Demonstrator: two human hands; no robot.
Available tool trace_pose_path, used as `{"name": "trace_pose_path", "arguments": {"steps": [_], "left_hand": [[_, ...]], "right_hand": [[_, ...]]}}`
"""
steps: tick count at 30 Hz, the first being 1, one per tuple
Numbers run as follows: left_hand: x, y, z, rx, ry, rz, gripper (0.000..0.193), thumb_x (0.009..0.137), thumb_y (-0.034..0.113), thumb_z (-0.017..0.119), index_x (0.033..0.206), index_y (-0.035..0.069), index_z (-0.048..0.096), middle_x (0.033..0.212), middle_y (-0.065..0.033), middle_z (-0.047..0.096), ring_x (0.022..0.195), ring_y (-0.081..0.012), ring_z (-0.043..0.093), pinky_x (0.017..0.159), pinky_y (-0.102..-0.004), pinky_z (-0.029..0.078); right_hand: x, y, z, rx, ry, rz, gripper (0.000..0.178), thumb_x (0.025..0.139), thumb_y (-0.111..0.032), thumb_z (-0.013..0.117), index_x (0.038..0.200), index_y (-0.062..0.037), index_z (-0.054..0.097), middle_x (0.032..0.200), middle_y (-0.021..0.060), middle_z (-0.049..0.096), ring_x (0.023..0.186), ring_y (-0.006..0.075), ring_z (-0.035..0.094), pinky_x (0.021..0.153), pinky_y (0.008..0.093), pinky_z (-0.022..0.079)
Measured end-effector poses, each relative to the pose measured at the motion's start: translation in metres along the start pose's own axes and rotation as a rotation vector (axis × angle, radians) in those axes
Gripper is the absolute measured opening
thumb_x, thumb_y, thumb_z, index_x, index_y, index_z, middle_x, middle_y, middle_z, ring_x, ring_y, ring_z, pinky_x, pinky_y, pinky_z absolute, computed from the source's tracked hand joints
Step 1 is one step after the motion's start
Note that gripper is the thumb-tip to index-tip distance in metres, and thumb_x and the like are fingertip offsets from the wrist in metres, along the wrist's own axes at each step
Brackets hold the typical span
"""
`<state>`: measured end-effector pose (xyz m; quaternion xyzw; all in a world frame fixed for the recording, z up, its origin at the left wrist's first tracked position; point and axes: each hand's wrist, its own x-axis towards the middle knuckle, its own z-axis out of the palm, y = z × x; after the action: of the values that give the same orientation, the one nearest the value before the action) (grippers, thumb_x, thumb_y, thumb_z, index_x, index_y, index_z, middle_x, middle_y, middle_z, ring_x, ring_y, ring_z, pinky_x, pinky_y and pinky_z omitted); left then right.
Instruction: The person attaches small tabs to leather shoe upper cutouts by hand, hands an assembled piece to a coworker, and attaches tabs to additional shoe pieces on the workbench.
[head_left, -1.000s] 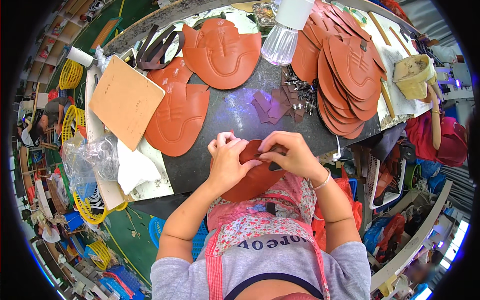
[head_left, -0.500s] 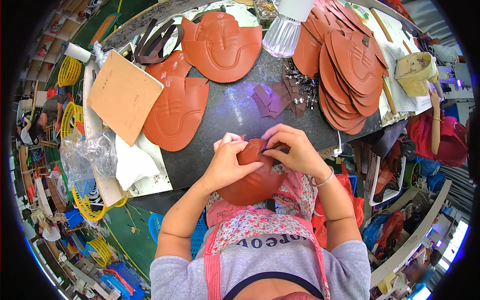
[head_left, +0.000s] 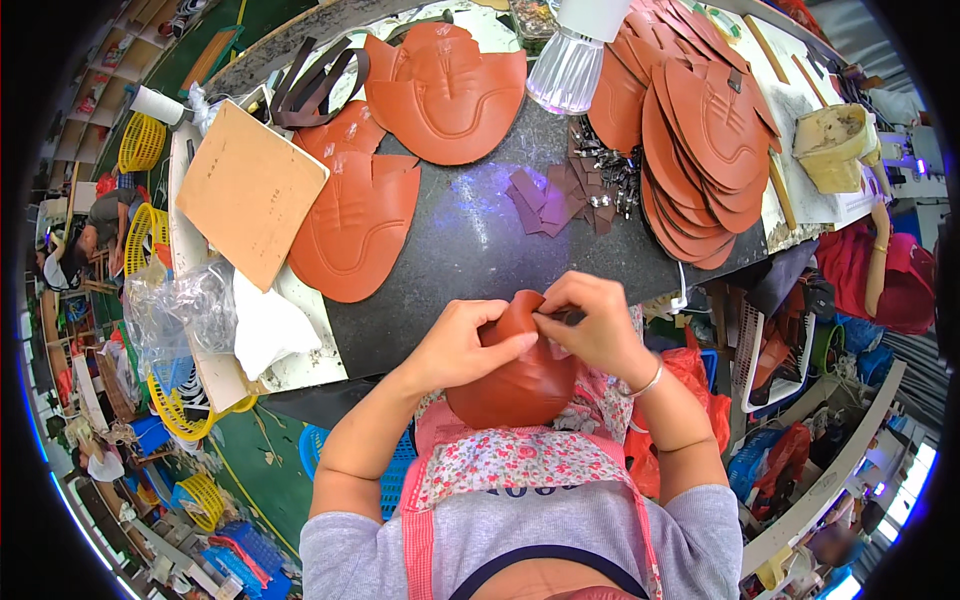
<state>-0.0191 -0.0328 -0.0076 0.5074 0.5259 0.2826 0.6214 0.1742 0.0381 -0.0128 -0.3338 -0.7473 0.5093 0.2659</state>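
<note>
A reddish-brown leather piece [head_left: 515,385] is bent between my hands, above my lap at the table's near edge. My left hand [head_left: 462,345] grips its left side, thumb lying across the front. With fingers pinched together, my right hand [head_left: 592,322] is at its upper right edge, and a small dark piece shows between the fingertips. Beyond my hands, small dark brown strips [head_left: 540,203] lie scattered on the black tabletop [head_left: 450,240]. Small metal-and-black fittings [head_left: 615,175] are heaped beside them.
Stacked leather pieces [head_left: 715,130] are at the right, with more leather pieces [head_left: 445,95] at the back left. A lamp [head_left: 568,70] hangs over the far side. On the left are a tan board [head_left: 252,195] and clear plastic bags [head_left: 175,305]. A co-worker's arm [head_left: 880,260] shows far right.
Both hands have come slightly nearer to my body with the leather piece. The leather is now bent more tightly, and my right fingers have closed in at its upper edge.
</note>
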Motion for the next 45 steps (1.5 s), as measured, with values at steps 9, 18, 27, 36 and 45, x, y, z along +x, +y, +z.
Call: {"name": "trace_pose_path", "arguments": {"steps": [9, 18, 27, 36, 45], "left_hand": [[0.009, -0.032, 0.016, -0.712, -0.088, 0.059, 0.029, 0.094, 0.026, 0.048, 0.112, 0.003, 0.050, 0.105, -0.0088, 0.057, 0.099, -0.0174, 0.057, 0.084, -0.0325, 0.049], [-0.010, -0.015, 0.023, -1.278, -0.111, -0.042, 0.023, 0.088, 0.014, 0.058, 0.108, 0.005, 0.052, 0.103, -0.0062, 0.057, 0.097, -0.0147, 0.056, 0.081, -0.0293, 0.049], [-0.029, -0.057, -0.015, -0.445, 0.280, 0.096, 0.029, 0.095, 0.019, 0.045, 0.117, 0.001, 0.052, 0.106, -0.0074, 0.060, 0.093, -0.0157, 0.060, 0.083, -0.0295, 0.049], [0.004, 0.018, -0.024, 0.793, 0.334, 0.473, 0.039, 0.069, 0.022, 0.075, 0.097, 0.001, 0.057, 0.112, -0.0103, 0.057, 0.118, -0.0318, 0.043, 0.097, -0.0411, 0.036], [0.023, -0.004, -0.008, -0.291, 0.138, 0.059, 0.019, 0.080, 0.013, 0.070, 0.087, 0.002, 0.057, 0.081, -0.0016, 0.060, 0.073, -0.0059, 0.054, 0.066, -0.0231, 0.046]], "right_hand": [[0.004, -0.006, -0.013, 0.637, -0.155, 0.504, 0.012, 0.080, -0.001, 0.066, 0.086, 0.0059, 0.058, 0.082, 0.0063, 0.063, 0.073, 0.0095, 0.062, 0.065, 0.0236, 0.053], [-0.002, -0.004, -0.012, 0.697, -0.234, 0.489, 0.015, 0.081, -0.006, 0.068, 0.087, 0.0054, 0.060, 0.080, 0.0069, 0.065, 0.073, 0.0087, 0.061, 0.064, 0.0227, 0.052], [0.006, -0.001, -0.018, 0.587, -0.209, 0.499, 0.016, 0.080, -0.009, 0.069, 0.081, 0.0050, 0.061, 0.073, 0.0056, 0.064, 0.067, 0.0075, 0.060, 0.059, 0.0206, 0.049], [0.017, -0.001, -0.018, 0.564, -0.292, 0.513, 0.015, 0.078, -0.007, 0.070, 0.081, 0.0051, 0.062, 0.072, 0.0049, 0.063, 0.066, 0.0060, 0.059, 0.057, 0.0203, 0.048], [0.017, 0.003, -0.025, 0.530, -0.146, 0.487, 0.016, 0.080, -0.008, 0.069, 0.085, 0.0055, 0.062, 0.075, 0.0062, 0.064, 0.065, 0.0079, 0.060, 0.059, 0.0208, 0.050]]}}
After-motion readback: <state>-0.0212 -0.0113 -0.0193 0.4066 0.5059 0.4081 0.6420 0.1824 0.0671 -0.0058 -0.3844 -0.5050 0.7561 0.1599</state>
